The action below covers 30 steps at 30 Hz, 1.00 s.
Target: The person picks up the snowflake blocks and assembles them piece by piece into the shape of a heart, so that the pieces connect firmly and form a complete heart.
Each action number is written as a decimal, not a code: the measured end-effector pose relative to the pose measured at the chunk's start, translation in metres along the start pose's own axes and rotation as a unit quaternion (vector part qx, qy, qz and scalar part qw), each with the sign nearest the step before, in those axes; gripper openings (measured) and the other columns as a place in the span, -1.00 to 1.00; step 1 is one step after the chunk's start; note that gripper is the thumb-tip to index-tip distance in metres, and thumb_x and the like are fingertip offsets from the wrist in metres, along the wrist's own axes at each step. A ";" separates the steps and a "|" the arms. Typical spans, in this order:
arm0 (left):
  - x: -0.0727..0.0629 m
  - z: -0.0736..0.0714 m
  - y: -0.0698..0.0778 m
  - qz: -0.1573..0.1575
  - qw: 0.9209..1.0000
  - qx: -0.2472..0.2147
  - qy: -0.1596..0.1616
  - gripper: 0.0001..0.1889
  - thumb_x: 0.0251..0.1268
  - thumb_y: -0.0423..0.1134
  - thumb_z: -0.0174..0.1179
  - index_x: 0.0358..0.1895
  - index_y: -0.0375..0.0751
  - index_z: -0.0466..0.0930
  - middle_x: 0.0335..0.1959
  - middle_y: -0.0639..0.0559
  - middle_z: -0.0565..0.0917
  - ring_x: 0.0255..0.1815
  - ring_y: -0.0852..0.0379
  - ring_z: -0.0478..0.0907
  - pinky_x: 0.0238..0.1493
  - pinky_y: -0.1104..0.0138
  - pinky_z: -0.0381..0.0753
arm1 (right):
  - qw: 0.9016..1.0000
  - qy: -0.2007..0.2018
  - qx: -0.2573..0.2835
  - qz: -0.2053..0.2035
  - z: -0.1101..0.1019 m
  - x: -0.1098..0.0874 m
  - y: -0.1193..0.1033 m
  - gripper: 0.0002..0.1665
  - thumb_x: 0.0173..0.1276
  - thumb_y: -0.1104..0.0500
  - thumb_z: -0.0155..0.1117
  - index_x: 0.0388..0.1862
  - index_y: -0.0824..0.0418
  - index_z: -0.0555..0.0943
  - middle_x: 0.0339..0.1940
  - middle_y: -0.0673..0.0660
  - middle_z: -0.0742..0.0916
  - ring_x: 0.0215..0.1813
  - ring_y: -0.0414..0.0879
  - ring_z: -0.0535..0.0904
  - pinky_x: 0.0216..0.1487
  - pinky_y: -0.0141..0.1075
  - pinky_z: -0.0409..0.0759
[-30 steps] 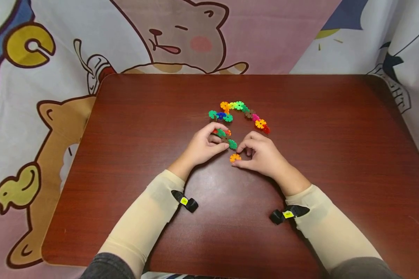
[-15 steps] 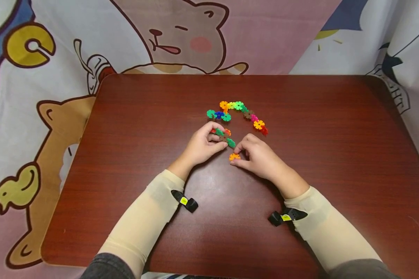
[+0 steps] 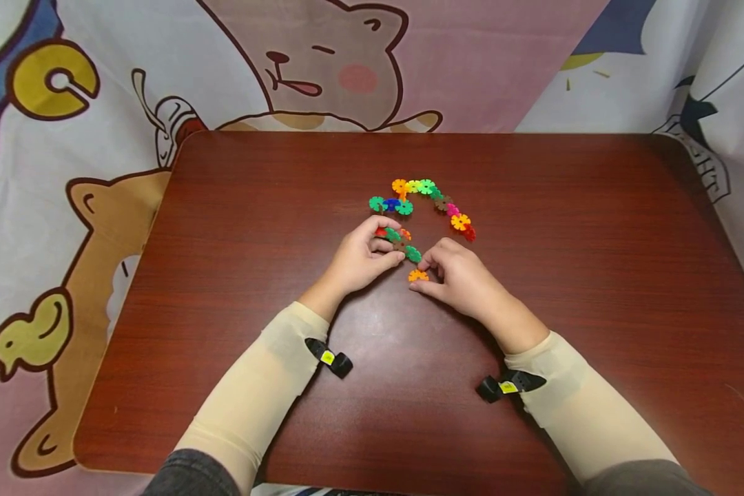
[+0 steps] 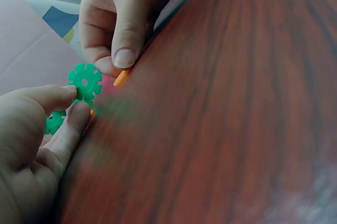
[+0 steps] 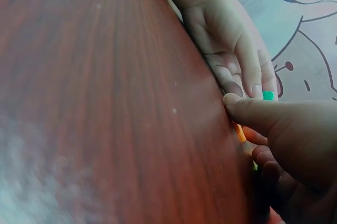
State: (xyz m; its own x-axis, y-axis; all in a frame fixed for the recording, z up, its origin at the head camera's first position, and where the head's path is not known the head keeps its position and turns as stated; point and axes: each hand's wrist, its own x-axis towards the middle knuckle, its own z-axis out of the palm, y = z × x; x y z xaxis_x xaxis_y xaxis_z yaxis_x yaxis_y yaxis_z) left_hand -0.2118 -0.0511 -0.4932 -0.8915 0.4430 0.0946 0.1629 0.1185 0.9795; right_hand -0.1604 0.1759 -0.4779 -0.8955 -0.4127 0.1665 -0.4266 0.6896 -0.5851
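Note:
In the head view my left hand [image 3: 361, 256] pinches a short chain of plastic snowflake discs; its end is a green disc [image 3: 413, 254], with brown, orange, red and another green beside the fingers. The left wrist view shows that toothed green disc [image 4: 91, 83] facing the camera above the thumb and finger. A single orange snowflake disc [image 3: 418, 275] is pinched by my right hand [image 3: 461, 277], just below the green one. Edge-on, the orange disc [image 4: 121, 78] appears under the right thumb. In the right wrist view my right fingers hide most of it.
Behind the hands, a curved chain of joined snowflake discs [image 3: 426, 187] lies on the brown table [image 3: 273, 207], running from green and blue at left to red at right. Cartoon-printed cloth [image 3: 471, 62] hangs behind the table. Each forearm has a strapped wrist camera [image 3: 341, 365].
My right hand has shifted slightly left and the orange disc has come up a little closer to the green end disc. The left hand stays nearly still, holding its chain.

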 end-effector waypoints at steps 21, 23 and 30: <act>-0.001 0.000 0.001 -0.010 1.000 0.004 0.009 -0.53 0.31 -0.50 0.44 0.25 -0.35 0.53 0.01 -0.17 0.75 -0.11 -0.04 0.79 -0.06 0.23 0.80 | 0.996 -0.049 -0.027 0.071 -0.006 0.000 -0.018 -0.66 0.27 0.13 0.67 -0.15 0.29 0.71 -0.21 0.15 0.66 -0.16 0.04 0.57 -0.07 -0.08 0.60; -0.001 -0.001 0.002 -0.011 1.000 0.004 0.009 -0.54 0.32 -0.50 0.44 0.24 -0.33 0.54 0.00 -0.17 0.75 -0.11 -0.02 0.79 -0.05 0.24 0.80 | 0.995 -0.061 -0.025 0.075 -0.008 0.000 -0.017 -0.64 0.28 0.13 0.66 -0.13 0.27 0.68 -0.19 0.15 0.65 -0.14 0.04 0.57 -0.05 -0.07 0.59; -0.001 0.000 0.001 -0.010 1.000 0.008 0.008 -0.54 0.32 -0.47 0.45 0.24 -0.34 0.54 0.01 -0.17 0.75 -0.11 -0.01 0.77 -0.02 0.25 0.79 | 0.996 -0.040 0.018 0.082 -0.005 0.001 -0.006 -0.58 0.27 0.10 0.68 -0.13 0.17 0.57 -0.29 0.05 0.66 -0.31 -0.08 0.54 -0.22 -0.18 0.55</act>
State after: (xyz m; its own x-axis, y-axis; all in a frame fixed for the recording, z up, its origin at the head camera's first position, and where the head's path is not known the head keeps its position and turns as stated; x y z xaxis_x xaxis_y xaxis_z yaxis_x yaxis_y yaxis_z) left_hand -0.2113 -0.0516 -0.4924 -0.9012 0.4265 0.0773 0.1511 0.1420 0.9783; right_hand -0.1597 0.1744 -0.4701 -0.9395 -0.3427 0.0035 -0.2689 0.7309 -0.6273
